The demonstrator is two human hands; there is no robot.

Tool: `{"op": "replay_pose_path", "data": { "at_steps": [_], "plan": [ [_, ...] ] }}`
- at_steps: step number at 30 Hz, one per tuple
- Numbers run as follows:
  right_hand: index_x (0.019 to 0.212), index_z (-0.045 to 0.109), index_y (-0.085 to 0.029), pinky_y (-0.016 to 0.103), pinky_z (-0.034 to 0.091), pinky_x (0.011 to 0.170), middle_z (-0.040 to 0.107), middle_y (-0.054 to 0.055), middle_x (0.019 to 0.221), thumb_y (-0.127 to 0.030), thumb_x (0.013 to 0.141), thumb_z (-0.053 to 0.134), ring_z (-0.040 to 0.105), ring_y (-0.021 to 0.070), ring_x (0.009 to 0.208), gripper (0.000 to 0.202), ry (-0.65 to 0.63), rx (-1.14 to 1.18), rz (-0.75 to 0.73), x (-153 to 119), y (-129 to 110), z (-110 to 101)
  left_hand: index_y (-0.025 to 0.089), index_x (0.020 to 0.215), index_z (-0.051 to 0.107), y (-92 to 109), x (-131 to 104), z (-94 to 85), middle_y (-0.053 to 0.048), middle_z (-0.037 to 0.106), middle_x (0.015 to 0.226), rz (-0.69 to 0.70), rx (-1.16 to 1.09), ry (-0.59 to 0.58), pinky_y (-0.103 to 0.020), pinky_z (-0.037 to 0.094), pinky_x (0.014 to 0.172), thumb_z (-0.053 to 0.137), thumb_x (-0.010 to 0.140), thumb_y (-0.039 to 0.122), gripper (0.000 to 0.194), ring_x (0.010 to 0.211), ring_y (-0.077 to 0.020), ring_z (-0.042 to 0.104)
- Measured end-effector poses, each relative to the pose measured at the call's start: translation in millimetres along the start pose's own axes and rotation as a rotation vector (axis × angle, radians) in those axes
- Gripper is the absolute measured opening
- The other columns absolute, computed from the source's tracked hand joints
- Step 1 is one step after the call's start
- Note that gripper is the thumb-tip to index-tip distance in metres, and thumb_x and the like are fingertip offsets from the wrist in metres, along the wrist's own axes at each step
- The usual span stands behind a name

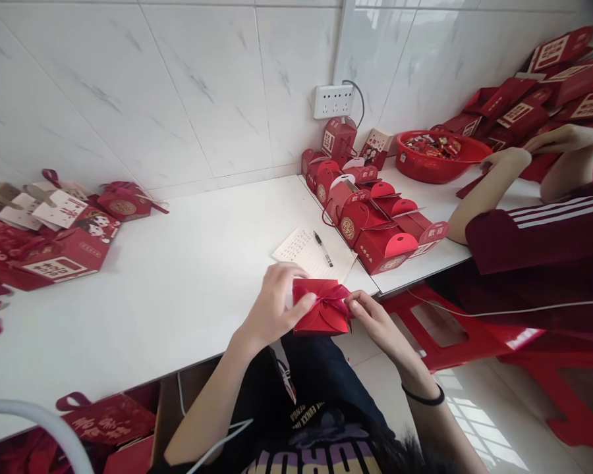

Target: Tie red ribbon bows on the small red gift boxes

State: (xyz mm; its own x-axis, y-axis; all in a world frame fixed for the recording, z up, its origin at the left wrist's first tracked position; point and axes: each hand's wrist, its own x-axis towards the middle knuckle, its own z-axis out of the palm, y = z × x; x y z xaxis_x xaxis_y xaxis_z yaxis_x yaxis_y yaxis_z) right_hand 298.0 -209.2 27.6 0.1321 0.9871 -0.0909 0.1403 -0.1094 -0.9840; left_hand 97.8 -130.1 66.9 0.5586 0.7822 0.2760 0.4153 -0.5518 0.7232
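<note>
A small red gift box [309, 320] with a ribbon bow on top is held over my lap, just off the table's front edge. My left hand [279, 303] grips its left side, with the thumb pressed on top near the knot. The fingers of my right hand [370, 313] pinch the right loop of the red ribbon [337, 294]. Behind the box lie a written sheet of paper [321, 260] and a pen [323, 249].
Rows of open red boxes [375, 224] stand right of the paper. Beyond them are a red basin [425, 168] of wrapped sweets and a co-worker's arms [494, 184]. Finished-looking boxes [64, 253] are piled at left. Red stools [454, 329] stand at lower right.
</note>
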Motion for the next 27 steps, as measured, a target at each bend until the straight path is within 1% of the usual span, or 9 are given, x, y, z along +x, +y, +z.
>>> {"op": "replay_pose_path", "data": {
  "at_steps": [2,4,7,10,16,20,25,26,27],
  "plan": [
    [0.072,0.052,-0.017,0.023,0.035,0.058,0.047,-0.001,0.066,-0.061,0.079,0.053,0.042,0.0130,0.062,0.044,-0.036,-0.016,0.022,-2,1,1,0.023,0.094,0.056,3,7,1.8,-0.005,0.051,0.117,0.069,0.059,-0.150,-0.042,0.034,0.101,0.056,0.082,0.029,0.014,0.116,-0.0228,0.043],
    [0.066,0.050,-0.017,0.023,0.033,0.057,0.045,-0.002,0.062,-0.059,0.080,0.052,0.039,0.0122,0.059,0.044,-0.068,0.001,0.035,-4,3,4,0.021,0.085,0.058,3,11,8.9,-0.005,0.052,0.117,0.061,0.067,-0.195,-0.043,0.035,0.101,0.056,0.081,0.025,0.006,0.116,-0.0230,0.043],
    [0.062,0.046,-0.017,0.023,0.033,0.058,0.044,-0.002,0.061,-0.057,0.080,0.054,0.039,0.0119,0.060,0.044,-0.074,0.049,0.025,-5,5,5,0.020,0.080,0.057,-1,12,20.7,-0.005,0.053,0.116,-0.003,-0.009,-0.150,-0.041,0.037,0.100,0.054,0.081,0.021,0.004,0.114,-0.0216,0.046],
    [0.061,0.044,-0.017,0.023,0.033,0.058,0.042,-0.002,0.061,-0.054,0.079,0.055,0.038,0.0118,0.060,0.042,-0.071,0.053,0.010,-6,3,2,0.020,0.077,0.059,-5,11,26.5,-0.006,0.053,0.116,-0.059,-0.067,-0.113,-0.041,0.038,0.099,0.058,0.079,0.023,0.004,0.112,-0.0219,0.048],
    [0.061,0.043,-0.017,0.023,0.032,0.057,0.042,-0.002,0.063,-0.047,0.081,0.055,0.036,0.0115,0.060,0.038,-0.099,0.002,0.003,-9,-2,-2,0.020,0.075,0.061,-6,11,25.8,-0.005,0.055,0.112,-0.101,-0.099,-0.099,-0.040,0.039,0.099,0.060,0.077,0.023,0.005,0.110,-0.0215,0.049],
    [0.061,0.043,-0.017,0.023,0.030,0.056,0.043,-0.001,0.063,-0.049,0.080,0.054,0.037,0.0120,0.060,0.038,-0.131,-0.024,0.000,-12,-1,-5,0.020,0.074,0.062,-7,12,25.7,-0.004,0.056,0.111,-0.102,-0.104,-0.098,-0.040,0.038,0.099,0.060,0.077,0.024,0.005,0.110,-0.0216,0.049],
    [0.060,0.043,-0.017,0.023,0.030,0.053,0.042,-0.002,0.061,-0.050,0.082,0.053,0.037,0.0115,0.057,0.040,-0.228,-0.069,0.007,-16,-1,-18,0.020,0.074,0.062,-7,12,25.2,-0.005,0.056,0.112,-0.106,-0.108,-0.105,-0.040,0.037,0.100,0.060,0.077,0.023,0.004,0.110,-0.0216,0.049],
    [0.062,0.046,-0.017,0.023,0.031,0.052,0.043,-0.002,0.061,-0.049,0.082,0.052,0.038,0.0115,0.056,0.039,-0.219,-0.083,0.004,-16,-2,-20,0.020,0.074,0.062,-7,12,25.0,-0.005,0.056,0.112,-0.106,-0.107,-0.103,-0.040,0.037,0.100,0.060,0.077,0.023,0.005,0.110,-0.0218,0.049],
    [0.065,0.048,-0.018,0.023,0.032,0.052,0.046,-0.001,0.062,-0.048,0.083,0.053,0.040,0.0119,0.056,0.035,-0.163,-0.106,-0.014,-16,-4,-21,0.020,0.074,0.061,-7,12,24.9,-0.005,0.056,0.112,-0.105,-0.105,-0.101,-0.041,0.037,0.100,0.060,0.077,0.024,0.005,0.110,-0.0221,0.049]
  ]
}}
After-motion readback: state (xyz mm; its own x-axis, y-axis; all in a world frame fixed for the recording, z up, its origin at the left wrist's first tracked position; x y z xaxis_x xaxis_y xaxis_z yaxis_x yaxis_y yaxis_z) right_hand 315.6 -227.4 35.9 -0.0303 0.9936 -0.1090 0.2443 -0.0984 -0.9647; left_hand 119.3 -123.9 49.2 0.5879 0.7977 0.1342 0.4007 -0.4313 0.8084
